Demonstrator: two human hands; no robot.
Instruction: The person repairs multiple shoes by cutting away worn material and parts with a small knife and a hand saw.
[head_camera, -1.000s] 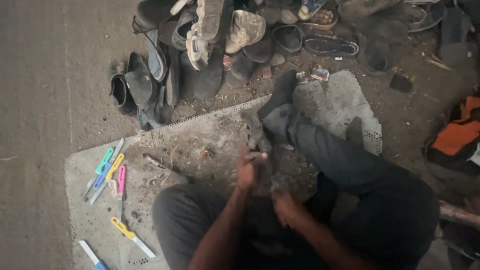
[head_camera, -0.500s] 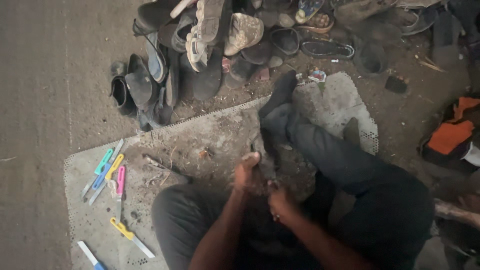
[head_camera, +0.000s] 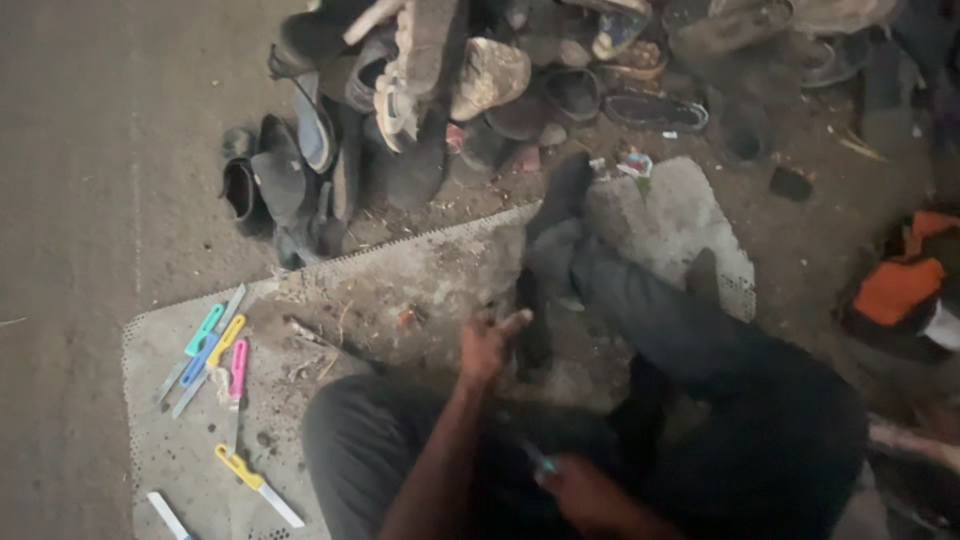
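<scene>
Our left hand (head_camera: 490, 345) is curled around the upper edge of a dark shoe piece (head_camera: 532, 325) standing on the grey mat (head_camera: 400, 290) between our legs, while our right hand (head_camera: 585, 490) is closed around a small blue-handled tool (head_camera: 537, 460) near our lap. The piece looks light but limp, likely rubber or leather, so we judge it best pinched firmly at its stiffer rim. Coloured knives (head_camera: 215, 350) lie to the left; a heap of shoes (head_camera: 420, 90) lies beyond.
</scene>
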